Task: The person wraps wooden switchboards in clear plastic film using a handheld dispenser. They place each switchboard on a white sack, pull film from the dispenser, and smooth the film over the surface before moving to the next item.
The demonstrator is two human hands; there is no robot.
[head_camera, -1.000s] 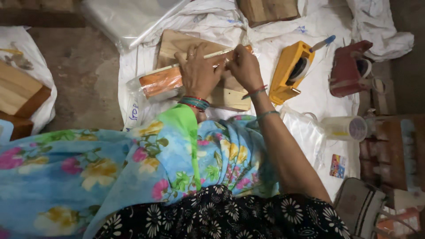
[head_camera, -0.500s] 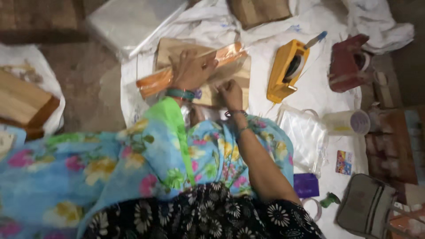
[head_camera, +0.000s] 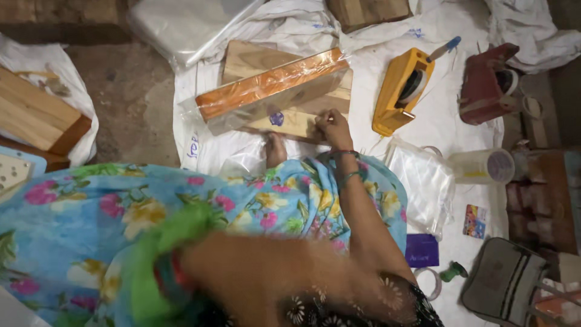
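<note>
Wooden board [head_camera: 275, 91] in a clear plastic bag, steadied by the right hand [head_camera: 331, 124]

The board lies on the white sheet [head_camera: 442, 121] in front of the person's knees, already inside the bag, with bare wood [head_camera: 251, 57] under it; the bag's near end looks not yet taped. The right hand's fingers are curled together, pinching the bag's edge at the board's near corner. The left arm sweeps close past the camera as a blur, so its hand's grip cannot be told. A yellow tape dispenser [head_camera: 400, 91] sits just right, untouched, with spare bags [head_camera: 423, 181] nearer
</note>
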